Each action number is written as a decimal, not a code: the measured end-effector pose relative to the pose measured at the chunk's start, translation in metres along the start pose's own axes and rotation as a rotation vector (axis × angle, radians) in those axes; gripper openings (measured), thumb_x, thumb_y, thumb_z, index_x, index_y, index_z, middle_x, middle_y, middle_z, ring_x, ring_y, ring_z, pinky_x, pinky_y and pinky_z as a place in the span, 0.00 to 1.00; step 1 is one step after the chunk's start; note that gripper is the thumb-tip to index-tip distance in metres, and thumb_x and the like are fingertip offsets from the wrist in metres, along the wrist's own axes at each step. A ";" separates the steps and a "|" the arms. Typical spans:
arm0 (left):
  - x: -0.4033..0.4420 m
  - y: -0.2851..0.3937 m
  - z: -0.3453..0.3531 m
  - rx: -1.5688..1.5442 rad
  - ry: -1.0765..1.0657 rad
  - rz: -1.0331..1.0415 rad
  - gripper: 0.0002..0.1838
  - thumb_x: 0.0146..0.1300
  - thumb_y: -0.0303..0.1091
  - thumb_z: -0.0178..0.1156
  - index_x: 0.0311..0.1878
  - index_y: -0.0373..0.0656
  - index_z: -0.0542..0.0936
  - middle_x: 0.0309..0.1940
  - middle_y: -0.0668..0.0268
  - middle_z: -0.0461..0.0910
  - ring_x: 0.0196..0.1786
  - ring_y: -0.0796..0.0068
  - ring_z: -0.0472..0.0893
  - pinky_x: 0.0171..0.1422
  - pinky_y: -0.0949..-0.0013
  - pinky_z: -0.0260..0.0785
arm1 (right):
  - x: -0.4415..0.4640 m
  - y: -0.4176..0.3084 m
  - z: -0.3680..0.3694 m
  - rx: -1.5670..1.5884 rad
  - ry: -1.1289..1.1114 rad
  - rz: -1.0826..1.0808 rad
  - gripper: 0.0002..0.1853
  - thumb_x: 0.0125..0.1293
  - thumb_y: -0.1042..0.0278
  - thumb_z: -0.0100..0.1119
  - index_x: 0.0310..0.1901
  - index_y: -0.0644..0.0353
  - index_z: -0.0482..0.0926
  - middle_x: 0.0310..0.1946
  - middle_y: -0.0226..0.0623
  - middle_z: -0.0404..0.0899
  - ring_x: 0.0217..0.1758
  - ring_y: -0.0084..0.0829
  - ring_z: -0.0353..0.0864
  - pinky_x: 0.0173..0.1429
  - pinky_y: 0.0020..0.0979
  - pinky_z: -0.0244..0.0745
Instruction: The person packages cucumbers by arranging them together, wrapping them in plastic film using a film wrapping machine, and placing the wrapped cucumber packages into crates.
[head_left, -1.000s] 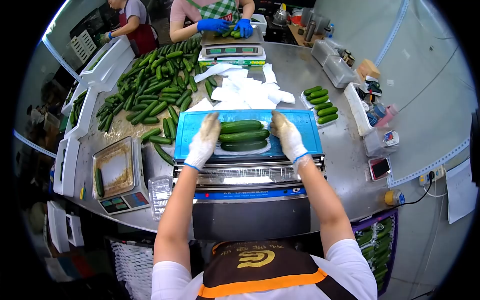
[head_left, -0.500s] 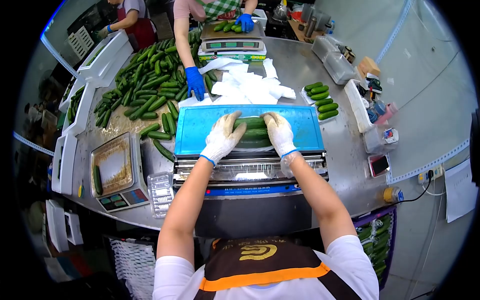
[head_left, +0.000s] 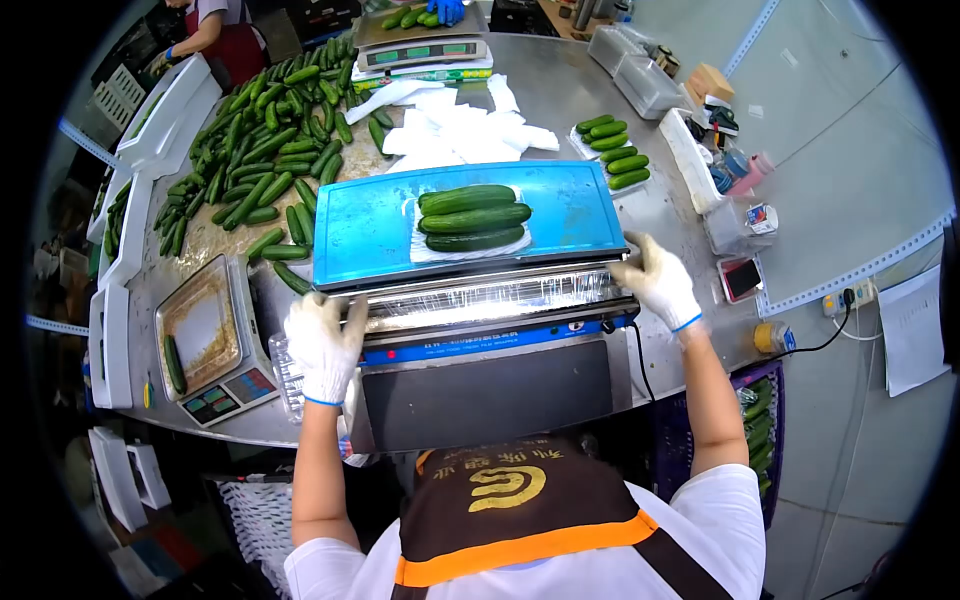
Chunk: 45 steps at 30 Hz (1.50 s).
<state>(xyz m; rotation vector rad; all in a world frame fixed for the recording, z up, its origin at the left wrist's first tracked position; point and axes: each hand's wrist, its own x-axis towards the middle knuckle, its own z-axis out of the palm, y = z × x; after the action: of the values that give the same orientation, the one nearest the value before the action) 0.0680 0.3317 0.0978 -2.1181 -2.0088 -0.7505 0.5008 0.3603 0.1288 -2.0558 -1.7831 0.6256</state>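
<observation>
Three cucumbers (head_left: pixel 475 218) lie side by side on a white tray (head_left: pixel 424 247), which rests on the blue top plate (head_left: pixel 350 215) of a film wrapping machine. In front of them, shiny cling film (head_left: pixel 490 300) stretches along the machine's roller. My left hand (head_left: pixel 325 345), in a white knit glove, is at the left end of the roller, thumb and fingers apart. At the opposite end is my gloved right hand (head_left: pixel 657 280), its thumb and fingers spread beside the machine's edge. Whether either hand touches the film is unclear.
Many loose cucumbers (head_left: pixel 250 150) are heaped at back left beside white packing pieces (head_left: pixel 460 130). A scale (head_left: pixel 205 320) stands left, another (head_left: pixel 420 50) at the back with a co-worker's blue-gloved hand. Trayed cucumbers (head_left: pixel 610 150) and a phone (head_left: pixel 740 280) lie right.
Both my hands have let go of the cucumbers and moved apart and towards me, to the machine's two ends. The view has shifted and tilted. The co-worker's lower hand is out of view.
</observation>
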 end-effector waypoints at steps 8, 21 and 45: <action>-0.006 0.045 0.043 -0.091 -0.104 0.024 0.19 0.54 0.50 0.67 0.19 0.44 0.81 0.23 0.58 0.77 0.32 0.55 0.78 0.40 0.53 0.66 | -0.007 -0.022 0.044 0.103 -0.009 0.067 0.48 0.52 0.60 0.70 0.73 0.66 0.57 0.33 0.41 0.84 0.38 0.38 0.85 0.47 0.35 0.77; -0.011 0.039 -0.073 -2.129 -0.634 -0.359 0.19 0.66 0.40 0.59 0.21 0.42 0.69 0.32 0.55 0.77 0.41 0.58 0.80 0.51 0.54 0.76 | -0.066 -0.047 -0.063 1.554 -0.438 0.299 0.12 0.58 0.74 0.57 0.44 0.70 0.76 0.20 0.25 0.65 0.15 0.16 0.59 0.14 0.19 0.48; 0.087 0.062 0.055 -0.554 -0.455 -0.139 0.53 0.46 0.56 0.74 0.67 0.28 0.66 0.58 0.36 0.75 0.61 0.50 0.78 0.66 0.60 0.69 | 0.080 -0.088 0.067 0.188 -0.209 -0.085 0.42 0.50 0.51 0.77 0.57 0.77 0.72 0.44 0.49 0.82 0.46 0.34 0.83 0.48 0.29 0.79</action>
<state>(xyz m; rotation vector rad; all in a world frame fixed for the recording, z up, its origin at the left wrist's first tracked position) 0.1418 0.4263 0.1030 -2.6716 -2.4118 -1.0202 0.3999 0.4504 0.1109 -1.8366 -1.8341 0.9742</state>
